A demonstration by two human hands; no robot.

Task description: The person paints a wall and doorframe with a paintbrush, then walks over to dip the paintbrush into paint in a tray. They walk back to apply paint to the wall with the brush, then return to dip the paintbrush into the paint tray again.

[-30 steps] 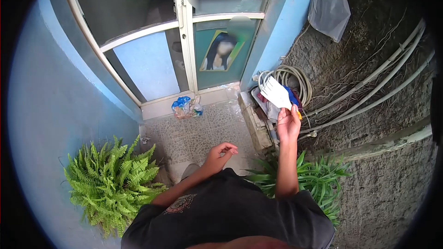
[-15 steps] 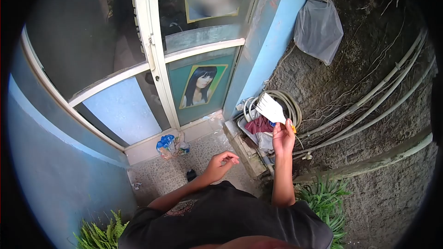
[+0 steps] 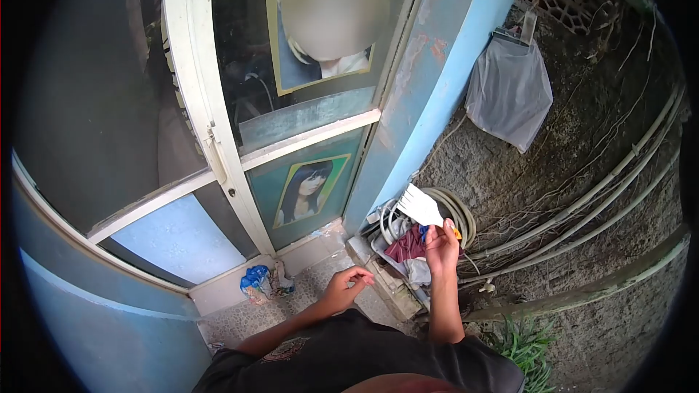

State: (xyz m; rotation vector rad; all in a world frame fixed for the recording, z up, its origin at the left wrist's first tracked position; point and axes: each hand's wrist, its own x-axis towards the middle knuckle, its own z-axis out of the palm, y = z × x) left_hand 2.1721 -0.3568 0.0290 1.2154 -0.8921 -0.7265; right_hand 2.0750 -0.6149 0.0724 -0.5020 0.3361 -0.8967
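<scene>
A white fork-like tool [image 3: 420, 206] with several flat prongs is pinched in the fingers of my right hand [image 3: 442, 249], its prongs pointing up and left. Behind it lie a coiled pale hose [image 3: 461, 212] and a tub with a maroon cloth [image 3: 405, 246] and a whitish cloth [image 3: 418, 270]. My left hand [image 3: 345, 289] is held in front of my body, its fingers loosely curled; no object shows in it.
A glass door with a white frame [image 3: 206, 102] stands ahead. A blue plastic bag [image 3: 254, 278] lies at its foot. On the right, a grey bag [image 3: 511, 91] hangs by the rough wall, long pipes [image 3: 575, 211] run across it, and a green plant [image 3: 526, 349] grows below.
The view has tilted up and shifted, so the door looks larger and lower and the fern has left the picture. Both hands keep nearly the same pose, the white tool still in my right hand.
</scene>
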